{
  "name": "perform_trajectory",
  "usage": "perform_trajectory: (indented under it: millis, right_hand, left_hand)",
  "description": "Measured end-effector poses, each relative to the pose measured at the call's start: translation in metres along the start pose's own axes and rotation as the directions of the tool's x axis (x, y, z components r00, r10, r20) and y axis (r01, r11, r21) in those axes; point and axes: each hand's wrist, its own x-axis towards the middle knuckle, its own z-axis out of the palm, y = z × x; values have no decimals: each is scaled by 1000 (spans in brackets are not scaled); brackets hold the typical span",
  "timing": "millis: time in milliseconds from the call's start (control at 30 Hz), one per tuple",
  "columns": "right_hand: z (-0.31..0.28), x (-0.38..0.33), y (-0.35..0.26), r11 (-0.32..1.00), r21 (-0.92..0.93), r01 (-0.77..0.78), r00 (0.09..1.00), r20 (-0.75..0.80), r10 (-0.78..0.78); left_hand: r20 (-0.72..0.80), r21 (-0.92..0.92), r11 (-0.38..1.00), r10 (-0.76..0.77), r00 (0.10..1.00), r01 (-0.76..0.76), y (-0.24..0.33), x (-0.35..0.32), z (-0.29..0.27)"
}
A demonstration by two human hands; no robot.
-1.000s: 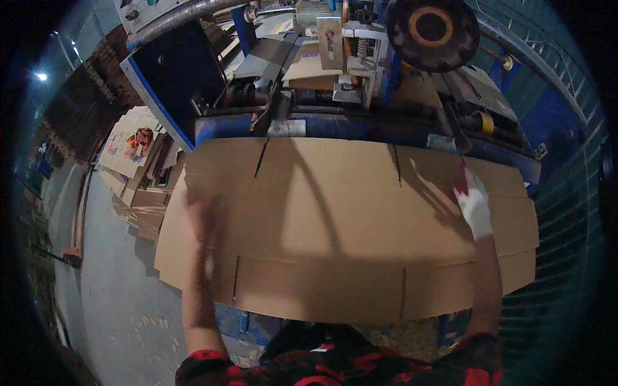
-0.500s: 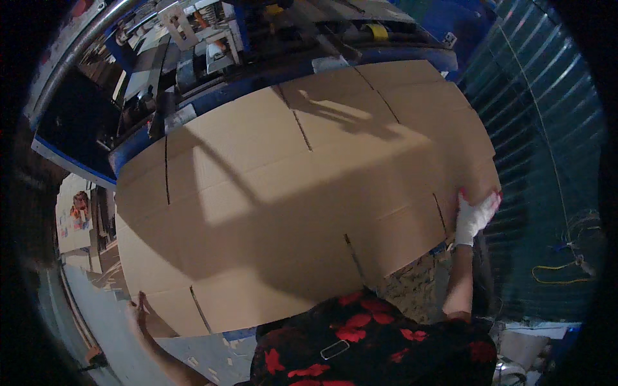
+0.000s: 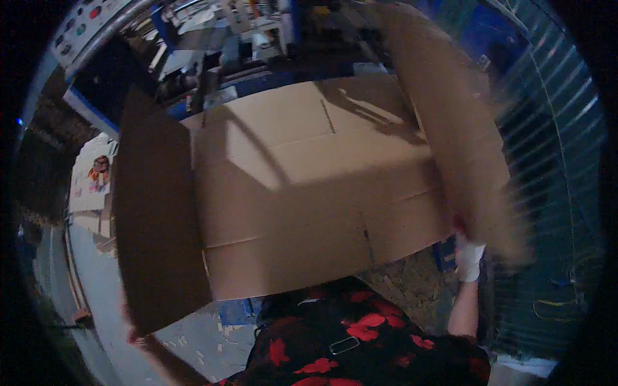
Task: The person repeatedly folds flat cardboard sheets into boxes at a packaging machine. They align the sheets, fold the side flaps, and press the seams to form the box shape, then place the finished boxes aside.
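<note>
Two hands are on one big flattened cardboard box [image 3: 309, 199], which fills the middle of our view; its centre panels lie flat and lit, its end panels fold up at nine and three o'clock; our left hand [image 3: 133, 334], down at seven o'clock, sits at the lower corner of the dark left panel [image 3: 158, 219], though we cannot tell whether its fingers are closed or spread; our right hand [image 3: 468, 257], in a white glove, is at four o'clock, fingers wrapped round the lower edge of the raised right panel [image 3: 450, 128], which is blurred; behind the box, at twelve o'clock, stands a blue machine [image 3: 257, 58]; a blue ribbed wall [image 3: 553, 167] runs at three o'clock.
</note>
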Motion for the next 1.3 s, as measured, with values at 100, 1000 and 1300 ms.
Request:
perform_trajectory:
  millis: [100, 1000, 1300]
  right_hand:
    - [38, 6, -40, 837, -257, 483, 853, 352, -384]
    - [292, 347, -57, 478, -715, 510, 860, 421, -287]
    - [143, 199, 34, 820, -325, 471, 838, 455, -301]
  left_hand:
    - [194, 158, 970, 151, 969, -183, 0, -4, 88]
    - [91, 859, 428, 414, 906, -281, -50, 371, 313]
    - [-406, 877, 296, 38, 913, 378, -90, 180, 85]
